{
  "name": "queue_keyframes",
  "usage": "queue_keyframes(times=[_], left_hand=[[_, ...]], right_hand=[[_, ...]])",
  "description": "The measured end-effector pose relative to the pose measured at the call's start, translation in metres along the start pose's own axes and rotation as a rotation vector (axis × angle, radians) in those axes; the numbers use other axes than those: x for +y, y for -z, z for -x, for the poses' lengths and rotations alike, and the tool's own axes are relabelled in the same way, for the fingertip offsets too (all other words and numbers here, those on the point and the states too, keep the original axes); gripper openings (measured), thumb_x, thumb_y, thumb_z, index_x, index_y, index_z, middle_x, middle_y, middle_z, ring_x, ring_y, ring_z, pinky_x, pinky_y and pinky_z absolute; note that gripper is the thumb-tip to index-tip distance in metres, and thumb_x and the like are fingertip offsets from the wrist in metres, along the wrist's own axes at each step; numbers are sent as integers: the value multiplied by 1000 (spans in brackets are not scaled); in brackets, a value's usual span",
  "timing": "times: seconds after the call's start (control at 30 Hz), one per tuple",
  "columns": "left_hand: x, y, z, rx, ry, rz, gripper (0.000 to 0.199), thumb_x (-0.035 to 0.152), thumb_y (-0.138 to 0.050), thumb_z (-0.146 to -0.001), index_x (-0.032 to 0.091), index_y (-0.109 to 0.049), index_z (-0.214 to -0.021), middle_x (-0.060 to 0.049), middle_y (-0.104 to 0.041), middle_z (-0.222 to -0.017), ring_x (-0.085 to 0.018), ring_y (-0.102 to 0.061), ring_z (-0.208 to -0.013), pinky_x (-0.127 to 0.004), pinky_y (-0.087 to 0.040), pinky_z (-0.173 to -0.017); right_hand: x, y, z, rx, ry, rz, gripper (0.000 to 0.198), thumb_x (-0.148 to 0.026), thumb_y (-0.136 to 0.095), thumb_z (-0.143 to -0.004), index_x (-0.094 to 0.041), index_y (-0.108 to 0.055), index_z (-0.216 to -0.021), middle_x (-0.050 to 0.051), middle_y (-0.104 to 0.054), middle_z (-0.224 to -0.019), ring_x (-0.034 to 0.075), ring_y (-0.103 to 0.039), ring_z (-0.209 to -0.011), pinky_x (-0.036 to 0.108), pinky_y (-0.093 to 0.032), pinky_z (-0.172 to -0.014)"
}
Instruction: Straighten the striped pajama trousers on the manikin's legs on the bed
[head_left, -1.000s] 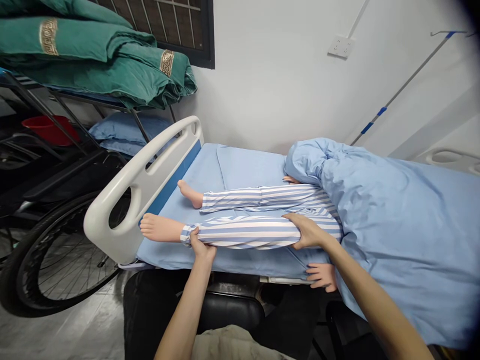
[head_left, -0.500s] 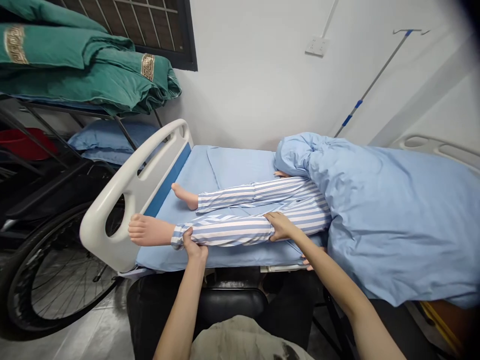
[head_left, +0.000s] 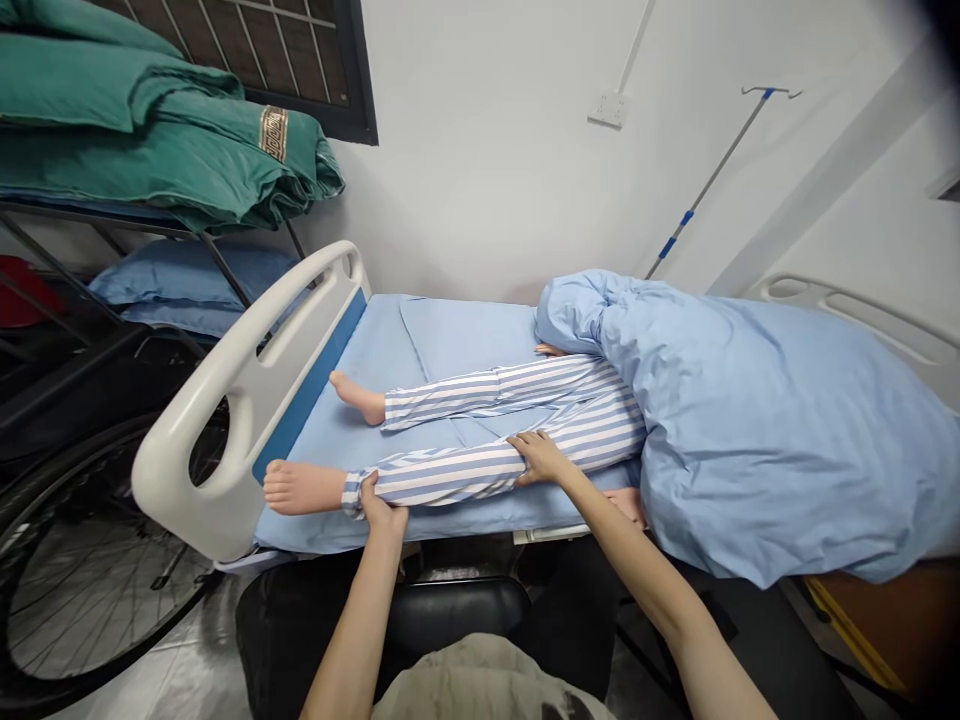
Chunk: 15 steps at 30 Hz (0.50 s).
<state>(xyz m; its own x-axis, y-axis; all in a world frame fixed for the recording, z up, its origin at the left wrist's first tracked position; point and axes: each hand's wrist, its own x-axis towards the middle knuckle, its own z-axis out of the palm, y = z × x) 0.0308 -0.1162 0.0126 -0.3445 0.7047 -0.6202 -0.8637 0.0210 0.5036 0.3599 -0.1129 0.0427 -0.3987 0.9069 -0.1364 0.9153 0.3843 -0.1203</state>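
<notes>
A manikin, by the look of its smooth feet, lies on the bed in blue-and-white striped trousers (head_left: 450, 472). My left hand (head_left: 384, 508) grips its near leg just above the ankle, thumb on the near side and the fingers hidden underneath. On the same leg, at about the knee, my right hand (head_left: 541, 458) is wrapped over the cloth. The near bare foot (head_left: 306, 488) points toward the footboard, toes up. The far leg rests on the sheet with its foot (head_left: 358, 397) bare. A blue quilt (head_left: 765, 400) covers the upper body; part of a manikin hand (head_left: 627, 503) shows at its edge.
A white footboard (head_left: 244, 385) closes the left end of the bed. Beyond it are a wheelchair wheel (head_left: 90, 590) and a rack with green bedding (head_left: 187, 150). An IV pole (head_left: 709, 185) stands behind the bed. A black seat (head_left: 461, 610) is below me.
The view has shifted a little to the right. The near leg sits slightly lower, its foot farther from the footboard. Both hands keep their places on it, and more of the manikin's near hand shows.
</notes>
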Motion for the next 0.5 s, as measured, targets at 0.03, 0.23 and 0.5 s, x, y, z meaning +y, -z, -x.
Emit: queue_keyframes(times=[0.03,0.23,0.5], left_hand=[[0,1,-1,-1,11,3,11,21,-56,-82,21,-60,-92,1,-67,-89,-14,-65,-89,-26,-52,-91],[-1,11,-8,18,76,30,13,19,-59,-81,21,-62,-94,1,-68,-89,-15,-65,-88,-28,-52,-94],[4,14,-25,33,205,-41,13,19,-60,-82,19,-63,-95,-2,-68,-85,-16,-66,-78,-32,-56,-88]], right_hand=[[-1,0,0,-1,-7,-9,98,-55,-83,-64,-17,-47,-147,19,-52,-143,36,-49,-131,50,-30,-114],[-8,-6,3,3,-34,-55,92,-65,-74,-73,-20,-46,-148,19,-48,-148,34,-42,-138,54,-22,-117],[-15,-18,-4,28,-79,-21,87,-69,-69,-76,-22,-48,-146,18,-51,-145,34,-44,-136,55,-25,-116]])
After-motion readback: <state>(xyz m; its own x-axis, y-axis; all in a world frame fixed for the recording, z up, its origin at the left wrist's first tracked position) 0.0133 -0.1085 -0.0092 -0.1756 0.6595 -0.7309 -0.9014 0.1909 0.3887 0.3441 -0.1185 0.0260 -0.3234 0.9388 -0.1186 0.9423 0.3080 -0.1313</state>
